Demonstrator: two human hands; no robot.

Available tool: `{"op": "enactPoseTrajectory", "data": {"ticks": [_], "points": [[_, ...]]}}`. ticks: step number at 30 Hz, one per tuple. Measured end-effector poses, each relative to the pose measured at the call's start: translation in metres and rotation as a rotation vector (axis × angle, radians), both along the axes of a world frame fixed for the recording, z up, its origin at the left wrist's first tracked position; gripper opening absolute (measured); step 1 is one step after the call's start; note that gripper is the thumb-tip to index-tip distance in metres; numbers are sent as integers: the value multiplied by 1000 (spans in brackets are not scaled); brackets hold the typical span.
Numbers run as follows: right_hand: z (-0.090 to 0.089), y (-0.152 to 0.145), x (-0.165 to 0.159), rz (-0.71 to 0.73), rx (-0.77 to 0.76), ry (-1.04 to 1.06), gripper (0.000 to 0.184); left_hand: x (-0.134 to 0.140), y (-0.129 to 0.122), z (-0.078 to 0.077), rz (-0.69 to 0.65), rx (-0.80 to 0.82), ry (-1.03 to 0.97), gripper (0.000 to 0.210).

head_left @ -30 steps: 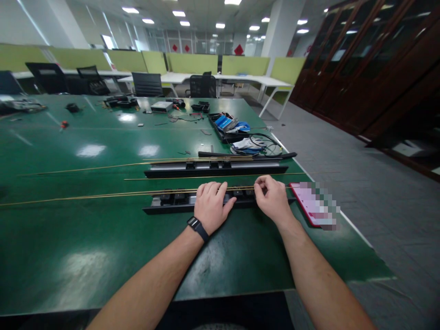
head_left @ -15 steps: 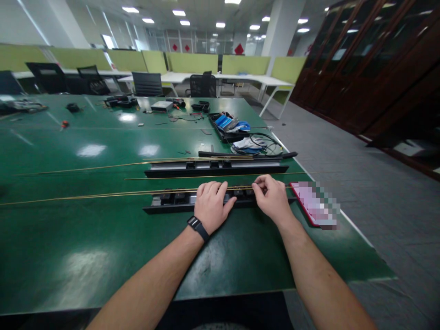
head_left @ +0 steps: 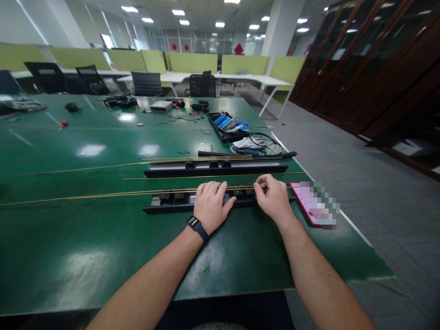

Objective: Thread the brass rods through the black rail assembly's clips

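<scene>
My left hand (head_left: 210, 201) lies over the middle of a long black rail (head_left: 168, 209), fingers extended across it and thumb apart. Small black blocks (head_left: 179, 197) sit along this rail's silvery channel. Thin brass-coloured rods (head_left: 113, 195) run lengthwise above it, pass by my left fingers and stretch far out to the left. At the rail's right part, my right hand (head_left: 275, 199) has thumb and fingertips pinched together on the line of the rods. The fingertips hide the exact spot of the pinch.
A second black rail (head_left: 240, 170) lies parallel behind, with more rods on it and a single rod (head_left: 154, 178) in front. To the right is a red-edged phone-like slab (head_left: 307, 206), partly pixelated. Farther back are gloves (head_left: 249, 144) and a black tray (head_left: 215, 123).
The pinching fingertips of my right hand have shifted very slightly to the right. My left hand stays in place on the rail.
</scene>
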State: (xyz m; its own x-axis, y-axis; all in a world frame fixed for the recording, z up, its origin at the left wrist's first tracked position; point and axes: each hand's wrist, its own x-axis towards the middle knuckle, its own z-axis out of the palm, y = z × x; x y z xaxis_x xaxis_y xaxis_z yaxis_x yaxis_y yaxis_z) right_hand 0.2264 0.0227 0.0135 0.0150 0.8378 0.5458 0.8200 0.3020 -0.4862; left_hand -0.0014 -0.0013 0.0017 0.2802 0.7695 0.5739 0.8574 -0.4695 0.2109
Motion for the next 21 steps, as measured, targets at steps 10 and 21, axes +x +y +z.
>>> {"op": "enactPoseTrajectory", "data": {"ticks": [10, 21], "points": [[-2, 1, -2, 11, 16, 5, 15, 0, 0, 0, 3, -9, -3, 45], [-1, 1, -3, 13, 0, 21, 12, 0, -1, 0, 4, -2, -1, 45]]}}
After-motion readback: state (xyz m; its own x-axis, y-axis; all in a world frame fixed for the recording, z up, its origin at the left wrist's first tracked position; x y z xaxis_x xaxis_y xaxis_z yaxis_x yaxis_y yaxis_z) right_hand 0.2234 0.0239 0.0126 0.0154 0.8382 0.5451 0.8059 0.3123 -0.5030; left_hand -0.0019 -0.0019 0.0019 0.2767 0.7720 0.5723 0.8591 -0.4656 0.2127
